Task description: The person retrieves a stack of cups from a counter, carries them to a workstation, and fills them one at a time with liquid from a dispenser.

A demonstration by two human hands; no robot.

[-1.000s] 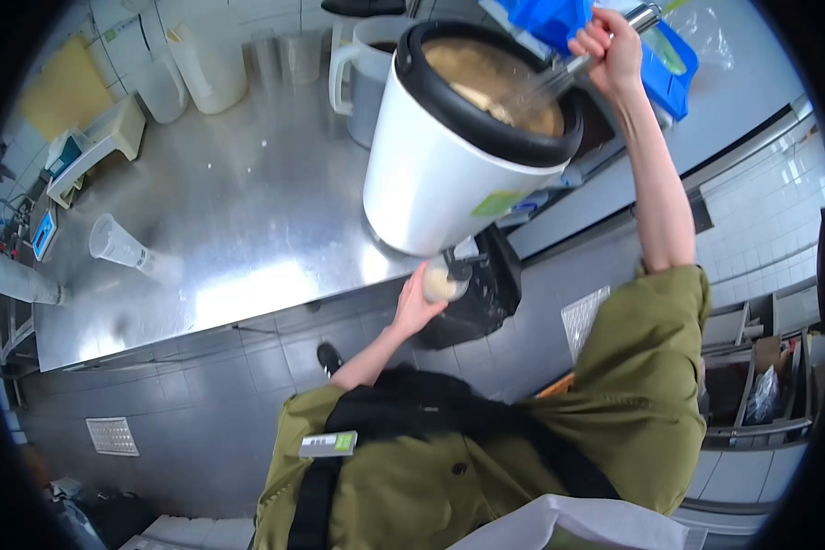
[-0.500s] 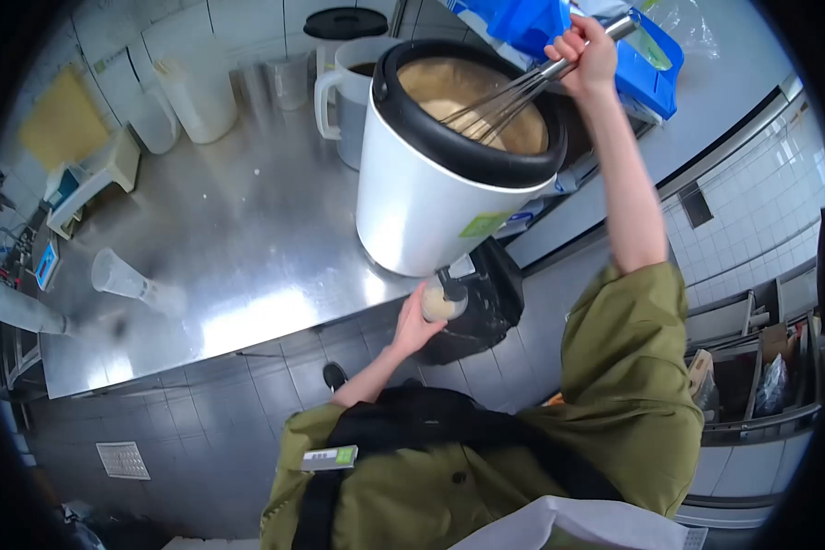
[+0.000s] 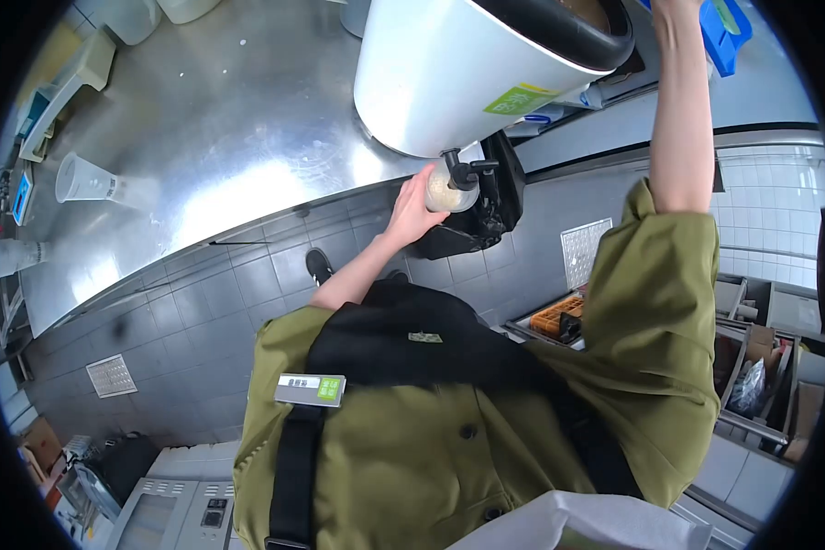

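Observation:
My left hand (image 3: 411, 209) is wrapped round a clear cup (image 3: 442, 191) with pale beige contents. The cup is just under the black tap (image 3: 463, 170) at the base of a tall white drink dispenser (image 3: 440, 87) with a thick black rim. Up at the top edge, my right hand (image 3: 676, 11) is cut off by the frame beside the dispenser. Its fingers are out of sight, and no whisk shows now. Only a sliver of brownish liquid (image 3: 588, 11) is visible inside the dispenser.
The dispenser stands at the edge of a steel counter (image 3: 211, 119). A translucent cup (image 3: 84, 179) sits at the counter's left. Below the tap is a black bin-like object (image 3: 449, 240). Blue plastic (image 3: 726, 41) is at upper right; drawers (image 3: 761, 367) are at right.
The view has tilted down, so the dispenser sits higher in it. The right hand, which held a whisk in the dispenser, is now mostly out of frame. The left hand still holds the cup.

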